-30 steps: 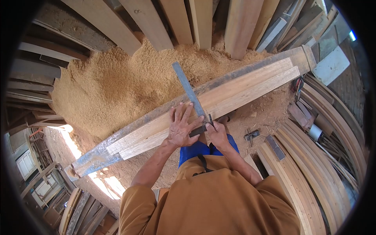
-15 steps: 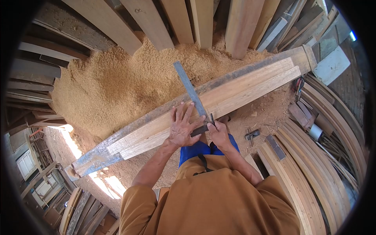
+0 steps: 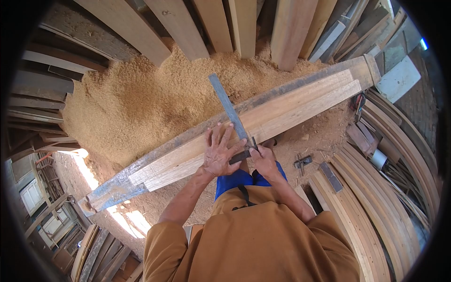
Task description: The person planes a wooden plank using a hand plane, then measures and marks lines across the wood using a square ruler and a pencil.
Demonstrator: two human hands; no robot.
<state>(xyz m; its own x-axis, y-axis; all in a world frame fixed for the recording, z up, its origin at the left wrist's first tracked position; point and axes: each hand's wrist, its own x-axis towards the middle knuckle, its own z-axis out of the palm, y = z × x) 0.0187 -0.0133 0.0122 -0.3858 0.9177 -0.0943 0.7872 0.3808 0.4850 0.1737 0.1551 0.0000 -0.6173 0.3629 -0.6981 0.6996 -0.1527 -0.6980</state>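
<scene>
A try square (image 3: 227, 105) lies across two pale wooden boards (image 3: 300, 101), its metal blade reaching past their far edge and its dark stock against the near edge. My left hand (image 3: 218, 152) rests flat with fingers spread on the boards, the thumb stretched onto the square by its corner. Pinched in my right hand (image 3: 264, 160), just right of the stock, is a thin dark pencil (image 3: 254, 141). Its tip stands close to the blade's near end; whether it touches the wood I cannot tell.
The boards lie on a long narrow beam (image 3: 176, 140). Behind it sits a sawdust heap (image 3: 136, 101) below leaning planks (image 3: 216, 26). Stacked curved timbers (image 3: 361, 202) stand at the right, near a small dark tool (image 3: 303, 161) on the ground.
</scene>
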